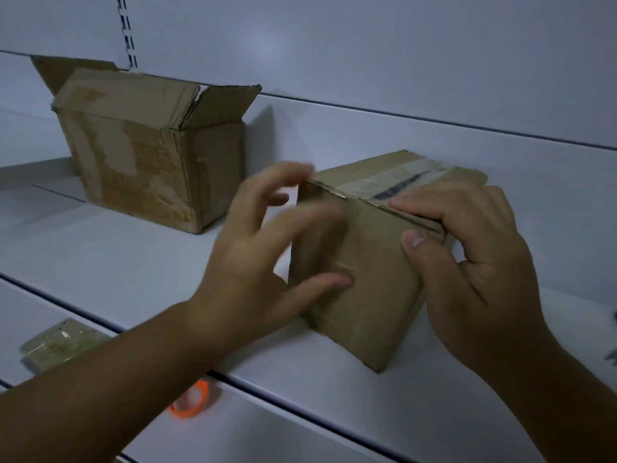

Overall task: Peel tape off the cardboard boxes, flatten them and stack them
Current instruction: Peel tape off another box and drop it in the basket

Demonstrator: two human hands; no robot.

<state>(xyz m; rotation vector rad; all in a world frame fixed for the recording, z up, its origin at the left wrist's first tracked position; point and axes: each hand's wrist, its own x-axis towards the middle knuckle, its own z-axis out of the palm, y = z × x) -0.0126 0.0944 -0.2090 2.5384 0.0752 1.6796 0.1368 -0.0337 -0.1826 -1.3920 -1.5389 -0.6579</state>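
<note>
A small closed brown cardboard box (pixel 364 262) sits on a pale grey-white metal shelf (pixel 334 389), turned so that one of its corners points toward the person. A strip of pale, worn tape with dark print (pixel 394 182) runs along the top of this box.

The right hand (pixel 467 248) comes in from the lower right of the box and grips its upper right edge: the thumb presses flat against the near side face just below the top edge, and the fingers curl over onto the top, with the fingertips (pixel 400 203) resting beside the tape. This hand is closed on the box edge.

The left hand (pixel 263 255) reaches in from the lower left of the box, its forearm crossing the shelf front. Its fingers are spread and bent, blurred by motion; the thumb lies against the lower part of the box's left face, and the forefinger reaches up near the top left corner. Whether it pinches anything there I cannot tell.

Behind and to the left of the small box, well apart from it, stands a larger scuffed brown cardboard box (pixel 150 162) with its top flaps raised. Below the small box, on a lower level, an orange ring-shaped object (pixel 190 402) shows partly under the left forearm, and a greenish transparent packet (pixel 60 342) lies further left.
</note>
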